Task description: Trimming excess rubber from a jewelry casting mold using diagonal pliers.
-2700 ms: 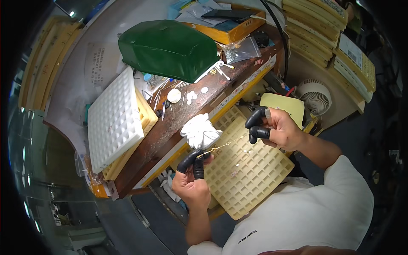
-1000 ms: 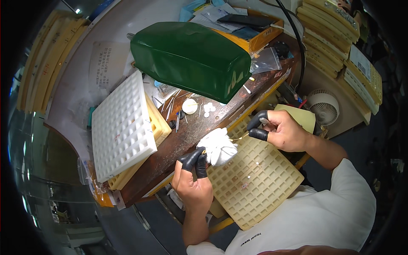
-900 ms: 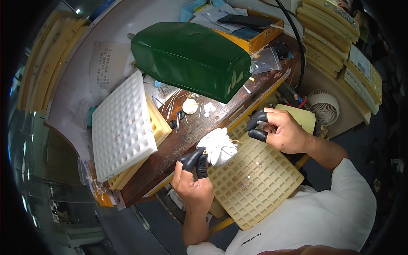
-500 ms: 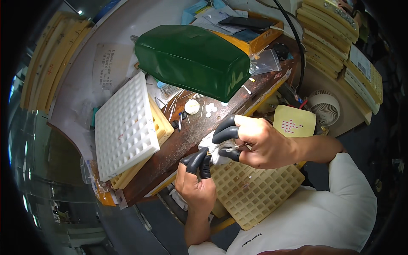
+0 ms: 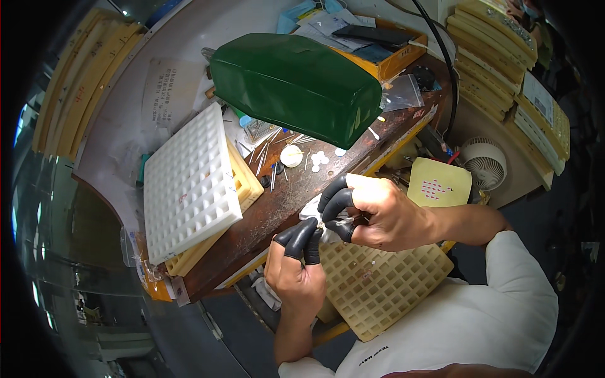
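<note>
Black finger covers sit on several fingertips of both hands. My left hand [image 5: 295, 268] is closed in a pinch on a tiny shiny piece [image 5: 320, 225], too small to name. Just to its right, my right hand [image 5: 394, 211] is also pinched, its fingertips meeting the left ones at that piece. Whatever thin thing the right fingers hold is mostly hidden. A crumpled white cloth [image 5: 310, 210] lies behind and beneath the fingertips, at the bench edge. Below the hands rests a beige grid tray [image 5: 384, 293] with many square pockets.
A green lamp shade [image 5: 296, 88] overhangs the dark wooden bench [image 5: 252, 236]. At left, a white grid tray [image 5: 189, 189] leans on beige ones. Thin tools and a small round white pot [image 5: 292, 156] lie under the lamp. A yellow pad [image 5: 438, 183] and a fan [image 5: 484, 160] are at right.
My left fingertips have come up and right to meet the right ones, and the tiny piece now sits between both hands. The whole view has shifted slightly.
</note>
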`<action>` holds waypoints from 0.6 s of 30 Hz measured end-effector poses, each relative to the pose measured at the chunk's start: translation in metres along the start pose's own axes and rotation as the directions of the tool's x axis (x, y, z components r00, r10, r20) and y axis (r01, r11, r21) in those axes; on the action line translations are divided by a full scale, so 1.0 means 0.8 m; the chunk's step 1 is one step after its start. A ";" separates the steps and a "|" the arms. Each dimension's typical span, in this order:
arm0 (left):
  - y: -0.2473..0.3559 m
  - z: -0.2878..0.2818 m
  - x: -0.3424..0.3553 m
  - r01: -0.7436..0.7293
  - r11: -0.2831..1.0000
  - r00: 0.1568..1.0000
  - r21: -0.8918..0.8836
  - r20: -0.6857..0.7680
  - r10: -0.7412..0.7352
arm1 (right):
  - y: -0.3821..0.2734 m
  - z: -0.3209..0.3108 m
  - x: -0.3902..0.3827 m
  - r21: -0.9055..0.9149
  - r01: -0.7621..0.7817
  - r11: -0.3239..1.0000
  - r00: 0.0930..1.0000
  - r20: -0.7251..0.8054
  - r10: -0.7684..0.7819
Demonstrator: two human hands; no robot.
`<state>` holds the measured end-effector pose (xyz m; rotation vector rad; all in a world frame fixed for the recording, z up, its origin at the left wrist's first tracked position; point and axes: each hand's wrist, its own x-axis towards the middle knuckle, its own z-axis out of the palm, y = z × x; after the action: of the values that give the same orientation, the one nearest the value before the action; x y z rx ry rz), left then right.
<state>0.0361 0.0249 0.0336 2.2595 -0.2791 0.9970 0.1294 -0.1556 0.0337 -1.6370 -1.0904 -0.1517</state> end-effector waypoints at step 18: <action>-0.002 0.001 0.000 0.008 0.998 1.000 -0.057 -0.005 -0.008 | 0.006 0.005 -0.002 0.001 0.073 0.997 0.994 -0.078 -0.073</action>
<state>0.0368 0.0256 0.0324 2.2051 -0.2923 0.9781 0.1305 -0.1532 0.0280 -1.5758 -1.0909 -0.2586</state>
